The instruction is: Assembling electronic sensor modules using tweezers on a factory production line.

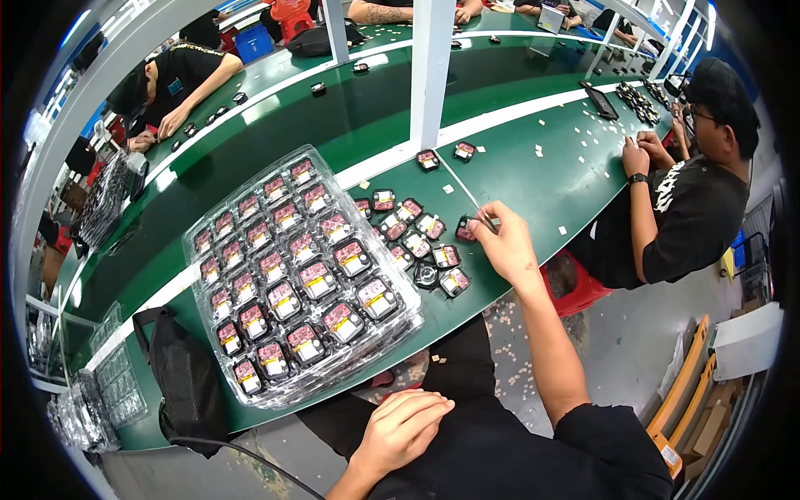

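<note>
My right hand (505, 240) is pinched around a slim metal tool (490, 223) that looks like tweezers. The fingers hide part of it. Just left of the fingertips lies a small black device (466, 227) with a pink-and-white label, partly covered by the hand. Similar devices (408, 210) lie loosely scattered left of it, and one of them (426, 276) shows a round dark face. Farther left, a clear plastic blister tray (310, 160) holds rows of these devices, atop a stack of trays. Low over my lap, my left hand (407, 427) rests empty, its fingers extended side by side.
A white post (431, 75) rises from the green table (517, 167). Left of the trays lies a black bag (187, 379). A person in black (692, 208) works at the right, others across the conveyor (367, 104). Pale paper bits litter table and floor.
</note>
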